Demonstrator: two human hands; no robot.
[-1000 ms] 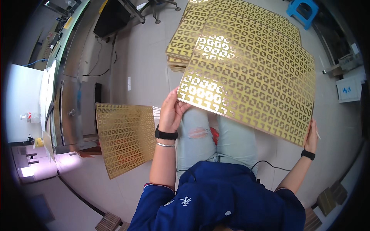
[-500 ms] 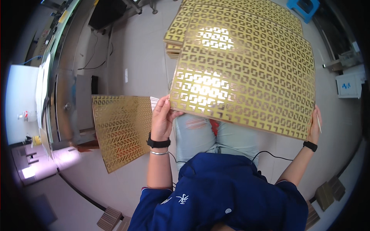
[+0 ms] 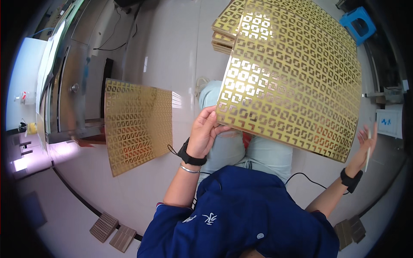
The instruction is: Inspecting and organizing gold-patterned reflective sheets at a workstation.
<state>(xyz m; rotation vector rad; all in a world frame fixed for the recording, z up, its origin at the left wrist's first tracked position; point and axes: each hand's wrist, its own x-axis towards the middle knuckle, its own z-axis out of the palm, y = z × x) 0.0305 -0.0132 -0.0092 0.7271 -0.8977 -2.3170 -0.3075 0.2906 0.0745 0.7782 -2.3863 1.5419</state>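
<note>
The left hand (image 3: 205, 129) gripped the panel (image 3: 288, 86) at its near left corner, thumb over the patterned face and fingers under the edge. The right hand (image 3: 365, 148) was just beside the panel's right edge, not gripping it, its fingers spread, with a thin white stick (image 3: 368, 161) lying against it. The panel itself hung out over the person's knees, face up, tilted.

As far as could be judged, the handling of this panel was midway: it was off on its own at the near end and held by one hand. Beyond it, past its far left corner, showed a stack (image 3: 222, 44) of like panels; whether its far edge rested on them could not be told, nor how many were left, since they covered one another. Well to the left of the panel was a second sheet (image 3: 137, 129) with the same pattern, set apart from the stack; whether it was finished or waiting did not show.

As for containers, a white box (image 3: 389, 122) was to the right of the panel, its contents out of sight. Far to the panel's left was a metal cabinet (image 3: 79, 64), its inside hidden, and beyond that a clear bottle (image 3: 23, 98), too small to tell its filling.
</note>
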